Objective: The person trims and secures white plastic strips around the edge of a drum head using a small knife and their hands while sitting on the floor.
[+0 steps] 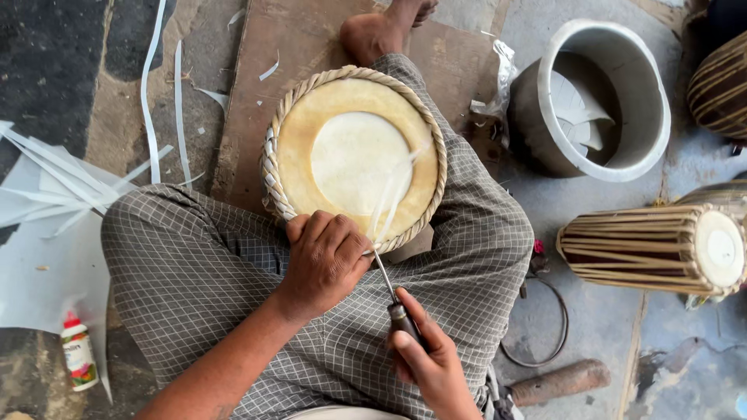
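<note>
A round drum head (pixel 354 159) with a tan skin, a paler centre patch and a braided rim rests on my lap, against my checked trousers. My left hand (pixel 323 260) grips its near rim, fingers curled over the braid. My right hand (pixel 428 362) holds a thin metal awl (pixel 389 292) by its dark handle. The awl's tip meets the rim beside my left thumb. A pale strip (pixel 393 194) rises from that spot across the skin.
A grey metal pot (pixel 595 97) holding white scraps stands at the upper right. A laced barrel drum (pixel 657 249) lies at right, another drum (pixel 720 85) behind it. White strips (pixel 148 85) litter the floor at left, near a small white bottle (pixel 78 354). A wire ring (pixel 545 334) and a wooden handle (pixel 560 381) lie by my right knee.
</note>
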